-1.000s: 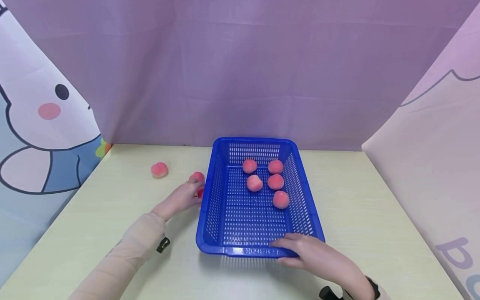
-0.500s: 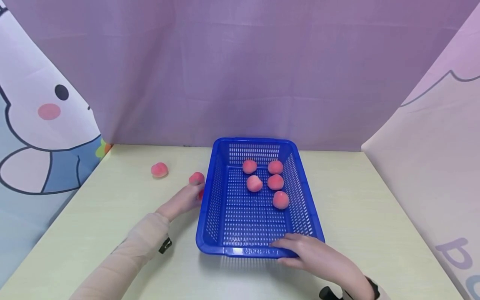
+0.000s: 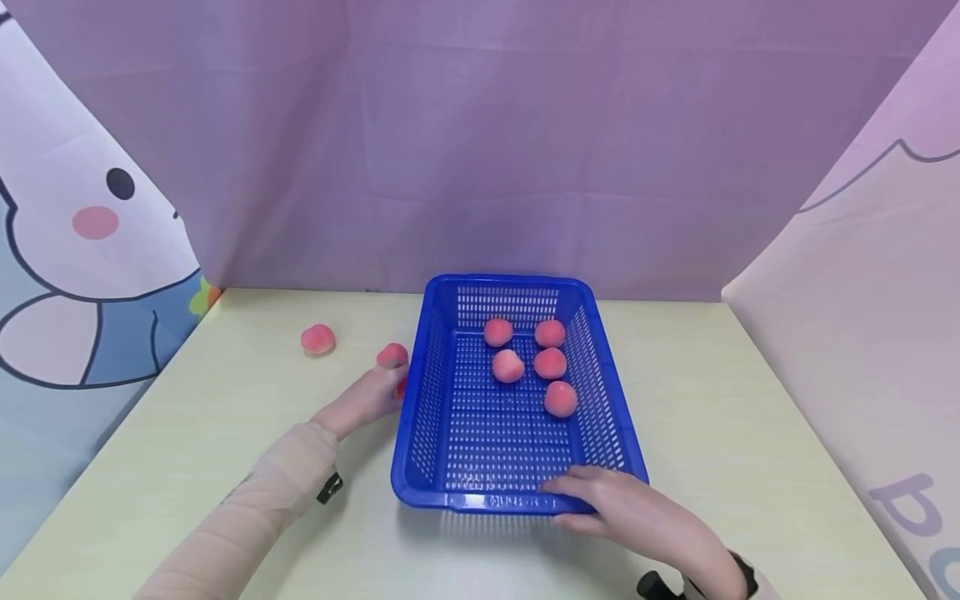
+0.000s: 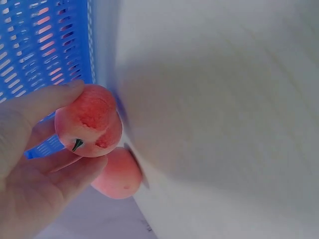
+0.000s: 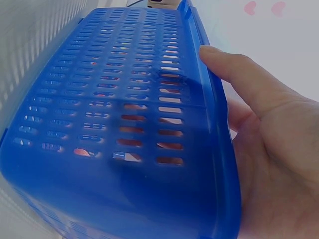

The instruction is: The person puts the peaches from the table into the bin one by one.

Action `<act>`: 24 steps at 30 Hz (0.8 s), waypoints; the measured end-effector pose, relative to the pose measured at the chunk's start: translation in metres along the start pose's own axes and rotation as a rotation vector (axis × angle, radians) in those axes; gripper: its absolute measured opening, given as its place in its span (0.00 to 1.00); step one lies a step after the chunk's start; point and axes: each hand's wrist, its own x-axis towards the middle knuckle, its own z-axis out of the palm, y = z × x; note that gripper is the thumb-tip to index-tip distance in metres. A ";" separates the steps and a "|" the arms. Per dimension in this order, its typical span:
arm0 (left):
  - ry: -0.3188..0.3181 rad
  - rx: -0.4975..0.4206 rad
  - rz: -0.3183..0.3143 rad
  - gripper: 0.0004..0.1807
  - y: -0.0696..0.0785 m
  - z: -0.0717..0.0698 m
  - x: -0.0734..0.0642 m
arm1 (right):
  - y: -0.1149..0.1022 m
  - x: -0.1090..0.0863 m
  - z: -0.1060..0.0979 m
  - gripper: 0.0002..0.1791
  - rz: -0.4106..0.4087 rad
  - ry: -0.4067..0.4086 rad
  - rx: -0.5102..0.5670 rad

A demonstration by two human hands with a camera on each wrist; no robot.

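Note:
Beside the basket's left wall, my left hand holds a pink peach between thumb and fingers; its small green stem shows in the left wrist view. Another peach sits just beyond those fingers, near the basket. My right hand grips the near rim of the blue plastic basket, thumb on the outer side and fingers over the edge. Inside lie several peaches, among them one by the right wall and a paler one. In the head view the held peach is mostly hidden by the hand.
A separate peach rests farther left on the pale table. Behind the table hangs a purple cloth. Printed cloths stand at the left and right.
My left hand has shifted slightly toward the basket and its fingers now cover more of the peach there. The right hand, the basket and the other peaches stay put.

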 end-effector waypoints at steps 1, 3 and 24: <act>0.001 0.007 -0.004 0.17 0.001 -0.001 0.000 | 0.000 0.000 0.000 0.15 -0.002 0.000 -0.001; -0.001 0.015 -0.017 0.16 0.002 -0.005 0.000 | 0.000 0.000 0.000 0.15 0.000 -0.003 0.000; 0.012 0.083 -0.009 0.14 0.012 -0.045 0.002 | 0.000 0.000 -0.001 0.15 0.005 -0.002 0.002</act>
